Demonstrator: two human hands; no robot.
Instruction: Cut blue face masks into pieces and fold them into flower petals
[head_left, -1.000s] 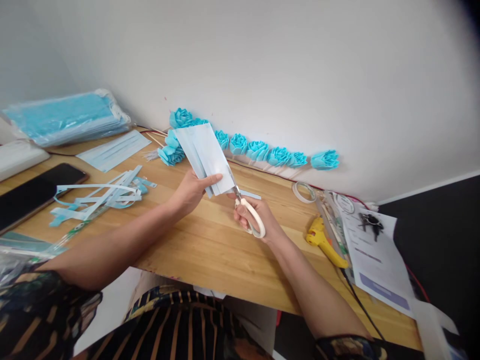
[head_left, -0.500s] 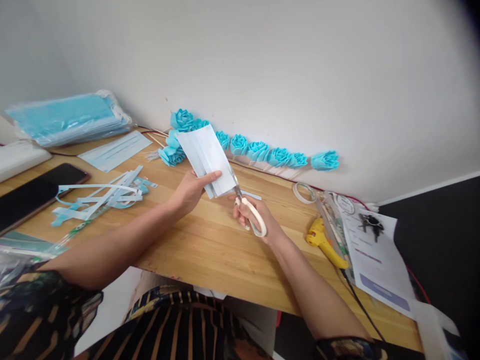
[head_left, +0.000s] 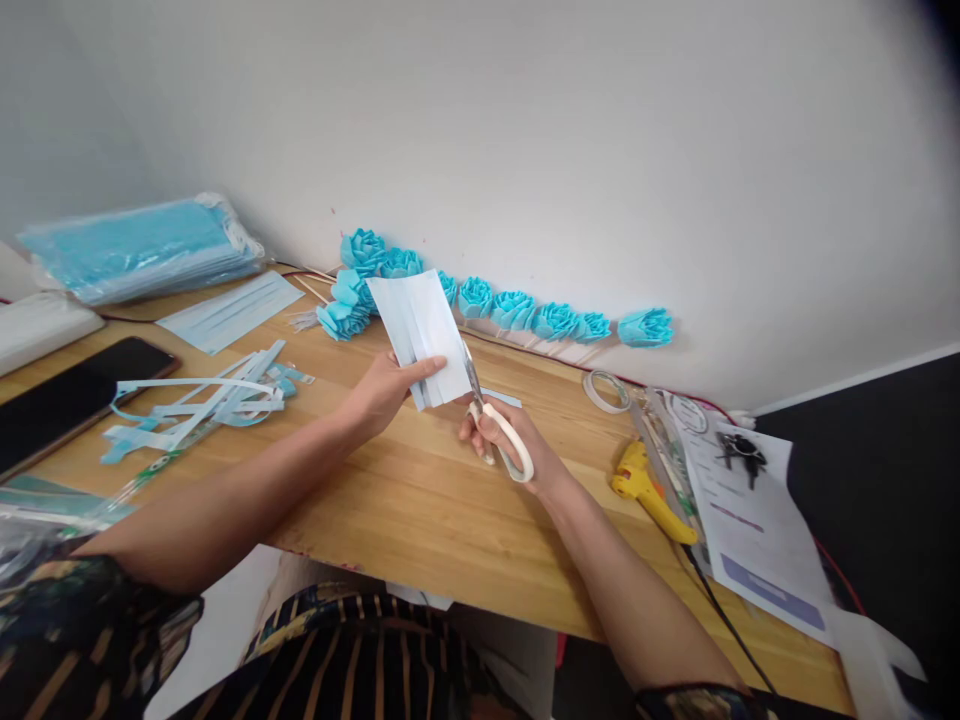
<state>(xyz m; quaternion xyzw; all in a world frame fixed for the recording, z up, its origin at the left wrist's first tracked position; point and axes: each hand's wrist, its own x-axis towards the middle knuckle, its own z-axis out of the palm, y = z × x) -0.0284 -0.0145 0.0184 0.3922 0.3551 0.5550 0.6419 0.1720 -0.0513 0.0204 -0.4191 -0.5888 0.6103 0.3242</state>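
Observation:
My left hand (head_left: 386, 390) pinches a pale blue pleated mask sheet (head_left: 424, 330), its thumb lying across the front. The sheet is raised above the wooden table (head_left: 420, 520). White-handled scissors (head_left: 514, 445) are gripped in my right hand (head_left: 506, 430), with their blades pointing up along the right edge of the sheet. Part of a thin light strip (head_left: 501, 398) shows just behind the scissors. Behind the sheet, several blue folded flowers (head_left: 514, 310) on sticks lie along the wall, some partly hidden by it.
At the left are bagged masks (head_left: 150, 245), a flat mask (head_left: 231, 312), cut strips (head_left: 217, 400) and a phone (head_left: 82, 395). On the right lie a tape roll (head_left: 606, 391), a yellow glue gun (head_left: 649, 492), papers (head_left: 757, 530) and keys (head_left: 742, 455).
The sheet and my left hand have shifted slightly right and down in view. The scissors remain at the sheet's right edge, still in my right hand.

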